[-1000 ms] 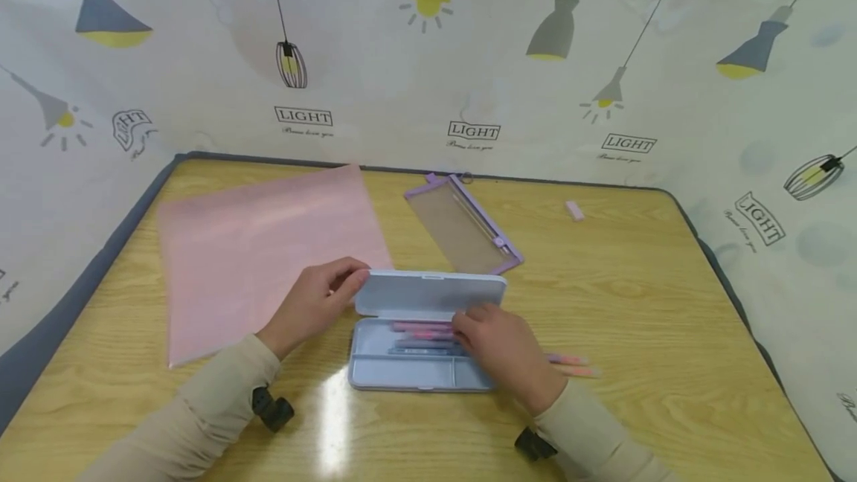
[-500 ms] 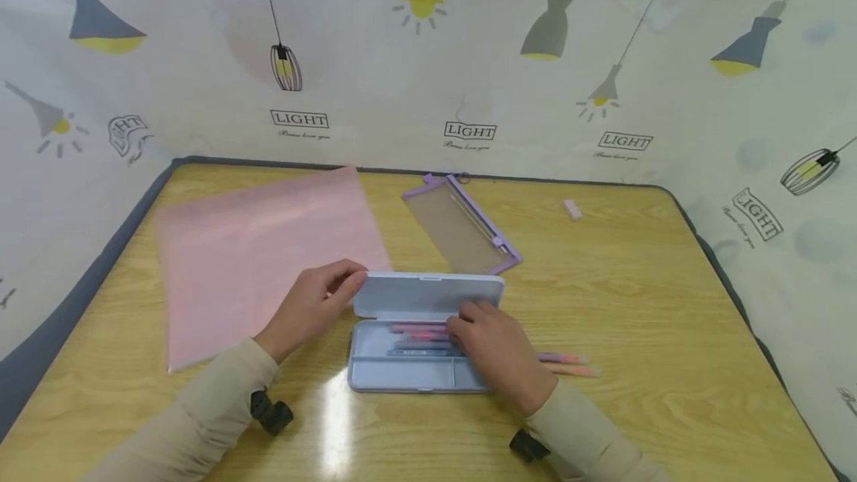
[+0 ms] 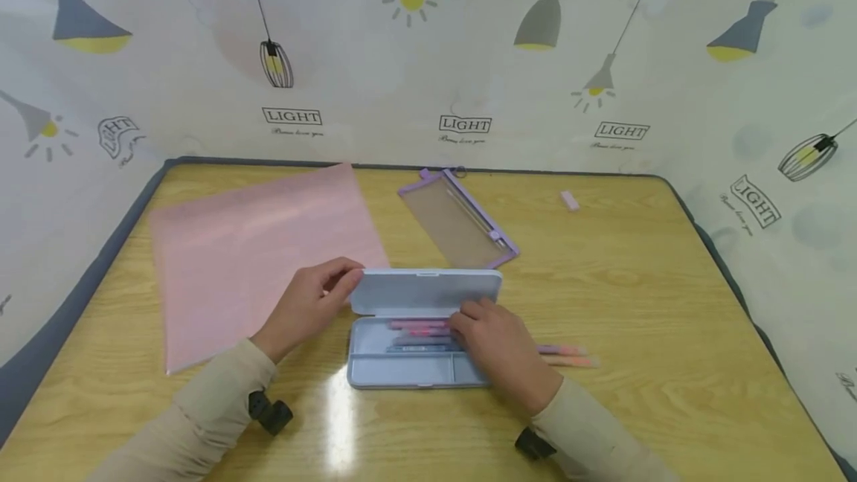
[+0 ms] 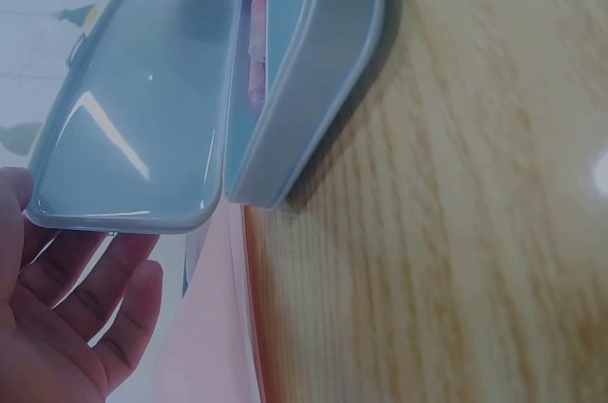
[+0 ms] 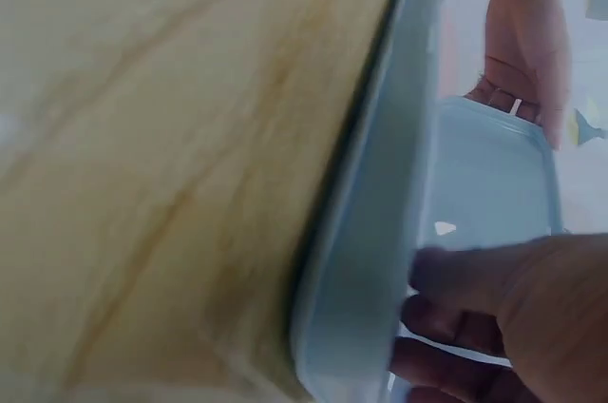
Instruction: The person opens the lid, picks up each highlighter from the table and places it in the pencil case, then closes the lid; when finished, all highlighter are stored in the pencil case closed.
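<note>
A pale blue pencil case lies open on the wooden table, its lid raised toward the back. My left hand pinches the lid's left corner; in the left wrist view the lid rests against that hand's fingers. My right hand sits over the tray's right half, fingers curled on the pink and dark pens inside. Whether it pinches one is hidden. In the right wrist view my right hand hovers at the case wall. Two pink pens lie on the table behind that hand.
A large pink sheet covers the table's left part. A purple-edged mesh pouch lies behind the case. A small pink eraser sits at the back right. A lamp-printed curtain surrounds the table's dark-edged rim.
My right hand has shifted slightly left inside the tray. The left hand still holds the lid's corner; the view has tilted a little.
</note>
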A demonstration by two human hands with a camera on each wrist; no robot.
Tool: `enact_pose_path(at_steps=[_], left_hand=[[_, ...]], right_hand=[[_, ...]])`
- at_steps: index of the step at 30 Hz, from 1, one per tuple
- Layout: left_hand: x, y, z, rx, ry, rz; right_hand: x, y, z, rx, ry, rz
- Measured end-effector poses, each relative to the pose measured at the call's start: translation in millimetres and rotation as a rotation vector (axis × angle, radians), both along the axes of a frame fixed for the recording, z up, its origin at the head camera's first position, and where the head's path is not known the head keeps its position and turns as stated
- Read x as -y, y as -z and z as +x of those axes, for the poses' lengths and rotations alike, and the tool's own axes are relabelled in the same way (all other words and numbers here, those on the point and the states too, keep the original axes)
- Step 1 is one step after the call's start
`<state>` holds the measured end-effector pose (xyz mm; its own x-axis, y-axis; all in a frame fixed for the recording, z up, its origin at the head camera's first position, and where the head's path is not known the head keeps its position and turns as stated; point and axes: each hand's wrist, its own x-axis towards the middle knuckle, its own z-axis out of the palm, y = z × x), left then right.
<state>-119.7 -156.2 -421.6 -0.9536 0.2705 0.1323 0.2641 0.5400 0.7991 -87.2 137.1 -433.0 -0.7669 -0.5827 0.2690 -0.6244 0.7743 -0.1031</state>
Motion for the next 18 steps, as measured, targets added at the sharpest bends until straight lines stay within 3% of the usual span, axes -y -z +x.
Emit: enact_pose_path(at_steps=[7,18], left_hand=[[-0.9,0.4,-1.3,-0.003,0.004,0.006],[-0.7,-1.3,-0.6,-0.003,0.007,-0.006]], right_hand=[[-25.8,-25.0,13.3,0.109,0.006,-0.033],[-102.2,-45.4,12.9,0.346,0.222,-0.030]])
